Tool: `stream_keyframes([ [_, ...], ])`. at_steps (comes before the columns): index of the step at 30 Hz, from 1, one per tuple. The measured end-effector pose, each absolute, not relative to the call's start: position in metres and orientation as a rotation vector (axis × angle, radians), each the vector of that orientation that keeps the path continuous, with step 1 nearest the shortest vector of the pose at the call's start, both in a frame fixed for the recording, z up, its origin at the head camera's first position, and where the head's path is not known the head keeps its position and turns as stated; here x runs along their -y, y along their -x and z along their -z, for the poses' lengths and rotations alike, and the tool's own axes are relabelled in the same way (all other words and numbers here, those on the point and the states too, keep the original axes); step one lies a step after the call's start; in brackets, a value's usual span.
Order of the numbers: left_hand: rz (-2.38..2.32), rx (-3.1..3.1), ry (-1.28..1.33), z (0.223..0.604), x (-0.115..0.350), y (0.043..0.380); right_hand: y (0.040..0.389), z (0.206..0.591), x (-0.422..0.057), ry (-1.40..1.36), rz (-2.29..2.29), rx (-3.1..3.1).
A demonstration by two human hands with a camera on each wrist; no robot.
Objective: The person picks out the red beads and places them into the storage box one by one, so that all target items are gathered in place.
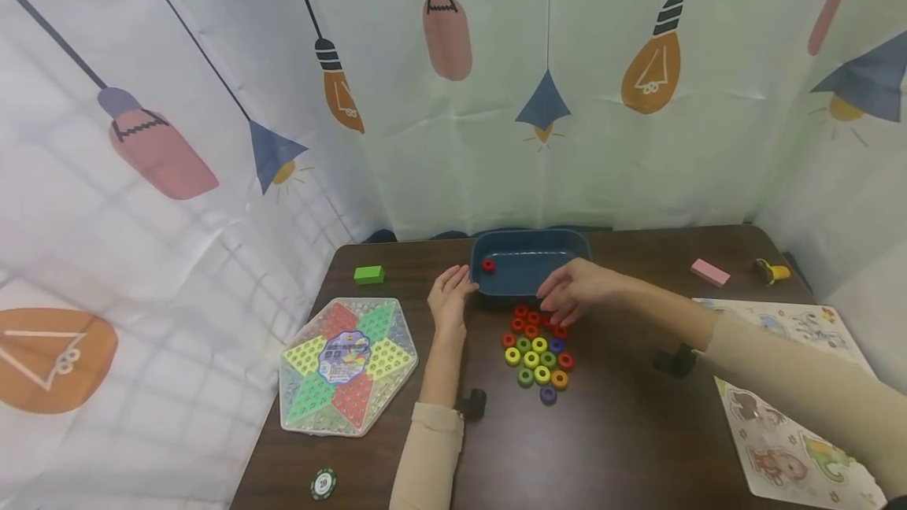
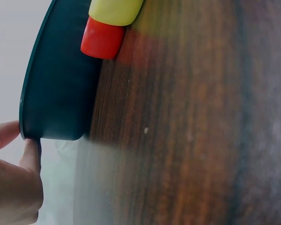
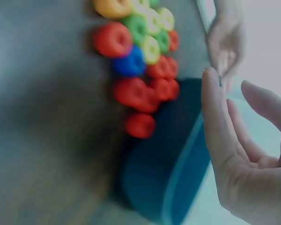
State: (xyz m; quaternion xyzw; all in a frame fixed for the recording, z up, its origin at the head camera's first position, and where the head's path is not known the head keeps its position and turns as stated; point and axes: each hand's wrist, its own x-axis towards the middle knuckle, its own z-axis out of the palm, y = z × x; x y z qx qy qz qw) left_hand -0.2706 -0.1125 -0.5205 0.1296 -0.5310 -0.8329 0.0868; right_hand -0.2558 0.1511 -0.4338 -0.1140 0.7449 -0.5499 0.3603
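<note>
My left hand (image 1: pixel 448 307) is at the left end of a dark blue plastic bin (image 1: pixel 531 291), its fingers fairly straight along that end. In the left wrist view, thumb and fingertip (image 2: pixel 32 154) touch the bin's corner. One red ring (image 1: pixel 488 265) lies inside the bin, toward the left. Above the bin's near right side hovers my right hand (image 1: pixel 577 290), fingers loosely bent, nothing between thumb and fingers in the right wrist view. Below it, a cluster of red rings (image 3: pixel 131 91) lies close against the bin. Yellow rings (image 1: pixel 531 360), green, blue, purple and orange ones continue toward me.
A star-patterned Chinese checkers board (image 1: pixel 346 360) lies at left, a green block (image 1: pixel 369 275) behind it and a poker chip (image 1: pixel 323 483) in front. At right are a pink block (image 1: pixel 710 272), a small yellow object (image 1: pixel 772 271) and picture boards (image 1: pixel 786 447). A printed curtain (image 1: pixel 489 156) hangs behind.
</note>
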Motion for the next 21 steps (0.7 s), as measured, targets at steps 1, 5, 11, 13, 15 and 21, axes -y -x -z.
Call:
stream_keyframes([
  [1,2.482,1.582,-0.386,0.521,0.113,0.271,0.251,0.439,-0.156,0.290,1.413,-1.913],
  [5,2.500,1.580,-0.389,0.522,0.114,0.271,0.236,0.463,-0.174,0.245,1.398,-1.919],
  [11,2.494,1.592,-0.387,0.523,0.116,0.271,0.218,0.496,-0.185,0.152,1.385,-1.943],
  [13,2.485,1.590,-0.384,0.524,0.116,0.271,0.213,0.504,-0.185,0.135,1.386,-1.931],
  [15,2.480,1.589,-0.376,0.524,0.117,0.272,0.209,0.510,-0.183,0.120,1.394,-1.921],
  [21,2.485,1.592,-0.358,0.526,0.117,0.272,0.201,0.512,-0.176,0.065,1.424,-1.959],
])
